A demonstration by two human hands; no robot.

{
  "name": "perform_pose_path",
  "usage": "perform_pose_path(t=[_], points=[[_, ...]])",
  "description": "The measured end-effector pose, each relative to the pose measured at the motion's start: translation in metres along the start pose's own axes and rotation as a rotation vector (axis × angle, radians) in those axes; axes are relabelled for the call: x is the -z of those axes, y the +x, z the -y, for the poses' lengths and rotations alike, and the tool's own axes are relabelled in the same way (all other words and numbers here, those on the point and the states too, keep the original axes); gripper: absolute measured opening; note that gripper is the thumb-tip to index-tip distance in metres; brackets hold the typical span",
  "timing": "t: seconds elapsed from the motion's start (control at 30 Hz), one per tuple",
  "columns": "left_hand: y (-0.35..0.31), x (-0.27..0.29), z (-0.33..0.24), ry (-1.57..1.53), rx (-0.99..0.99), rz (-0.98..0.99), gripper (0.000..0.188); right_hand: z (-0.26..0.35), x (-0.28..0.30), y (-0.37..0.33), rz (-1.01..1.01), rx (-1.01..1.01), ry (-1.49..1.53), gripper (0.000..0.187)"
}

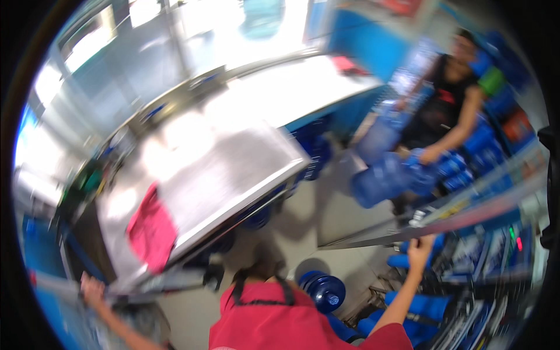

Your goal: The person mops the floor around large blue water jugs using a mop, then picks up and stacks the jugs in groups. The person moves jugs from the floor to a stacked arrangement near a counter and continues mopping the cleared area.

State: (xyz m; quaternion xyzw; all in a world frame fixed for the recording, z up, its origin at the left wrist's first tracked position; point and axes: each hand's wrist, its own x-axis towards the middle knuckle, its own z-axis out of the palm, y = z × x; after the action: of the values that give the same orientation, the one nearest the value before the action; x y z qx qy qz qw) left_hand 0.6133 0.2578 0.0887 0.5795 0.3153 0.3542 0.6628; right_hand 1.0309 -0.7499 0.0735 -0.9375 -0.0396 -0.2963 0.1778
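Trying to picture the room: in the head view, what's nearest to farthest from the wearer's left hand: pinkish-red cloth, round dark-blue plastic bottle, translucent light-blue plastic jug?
From the left hand:
1. Pinkish-red cloth, ahead and right, on the metal table.
2. Dark-blue bottle, right, on the floor.
3. Light-blue jug, farther right, beside the other person.

On the left, a table (221,169) is standing before the windows (146,52), and a cloth (153,233) is lying on its near left part. Behind it, to the right, a second counter (303,81) is extending. Beyond a slanting panel (466,210) on the right, water bottles (382,181) are resting before another person (449,99). The right hand (420,251) is touching, as the blur lets one judge, this panel's near side. Between table and right arm, one bottle (326,291) is resting on the floor (350,219).
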Motion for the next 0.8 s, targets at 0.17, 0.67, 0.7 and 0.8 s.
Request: perform_pose_path(t=[0.17,0.67,0.7,0.8], points=[[0.063,0.059,0.007,0.307,0.142,-0.366,0.021,0.03,0.039,-0.022,-0.04,-0.144,0.048,0.028],[0.007,-0.014,0.121,0.551,0.112,-0.581,0.043,0.066,-0.003,-0.01,-0.36,-1.004,-0.214,0.071],[0.002,-0.016,0.127,0.6,0.094,-0.585,0.045,0.066,-0.005,-0.002,-0.345,-1.071,-0.184,0.074],[-0.011,-0.016,0.146,0.749,0.017,-0.614,0.053,0.066,-0.01,0.015,-0.144,-1.155,-0.072,0.078]])
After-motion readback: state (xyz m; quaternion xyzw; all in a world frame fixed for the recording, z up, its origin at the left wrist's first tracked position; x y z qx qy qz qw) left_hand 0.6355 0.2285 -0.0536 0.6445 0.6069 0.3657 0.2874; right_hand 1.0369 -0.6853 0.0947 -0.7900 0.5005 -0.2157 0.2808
